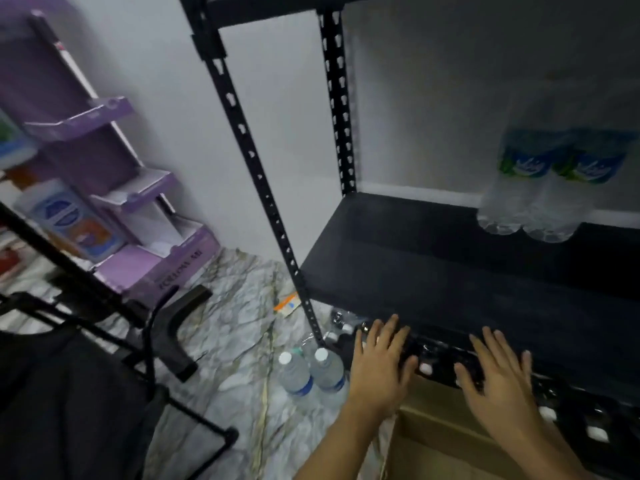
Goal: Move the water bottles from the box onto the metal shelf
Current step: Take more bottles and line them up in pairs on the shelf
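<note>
A black metal shelf [408,258] fills the right half of the view. Two clear water bottles [540,174] with blue-green labels stand at the back right of its dark board. Below the board, white caps of several bottles [425,368] show in a dark row. A cardboard box [436,424] sits at the bottom, under my arms. My left hand [381,365] and my right hand [498,372] hover over the shelf's front edge with fingers spread and nothing in them. Two more bottles [311,372] stand on the marble floor by the shelf post.
A purple cardboard display stand [114,188] leans against the white wall at left. A black frame with dark fabric [79,386] occupies the lower left. The perforated front post [263,188] of the shelf runs diagonally. An orange scrap [286,302] lies on the floor.
</note>
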Motion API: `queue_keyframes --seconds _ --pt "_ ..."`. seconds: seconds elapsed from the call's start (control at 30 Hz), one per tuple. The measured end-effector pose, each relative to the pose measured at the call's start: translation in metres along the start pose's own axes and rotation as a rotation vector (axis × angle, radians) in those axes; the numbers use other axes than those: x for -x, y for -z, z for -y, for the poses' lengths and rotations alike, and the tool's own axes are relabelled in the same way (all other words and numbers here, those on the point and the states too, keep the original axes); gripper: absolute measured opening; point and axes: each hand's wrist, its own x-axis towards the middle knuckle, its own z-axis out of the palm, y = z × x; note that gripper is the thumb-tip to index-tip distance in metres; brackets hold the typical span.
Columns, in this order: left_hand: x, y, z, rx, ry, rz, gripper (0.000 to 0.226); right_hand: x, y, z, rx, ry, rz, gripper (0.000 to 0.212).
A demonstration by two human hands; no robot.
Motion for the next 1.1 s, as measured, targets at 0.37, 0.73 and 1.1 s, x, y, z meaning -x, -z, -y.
queue_keyframes --seconds 0.37,0.73,1.1 --pt "0.125 -0.019 0.185 0.182 0.606 -0.083 0.06 0.03 -0.113 0.113 -0.409 0.063 0.489 0.068" --pt "0.085 -0.047 0.27 0.417 0.612 0.005 0.094 -0.017 -0.224 0.141 -0.297 -0.031 0.555 0.1" --pt "0.043 -0.101 0.323 0.712 0.484 0.024 0.098 -0.034 -0.312 0.143 -0.569 -0.221 0.446 0.098"
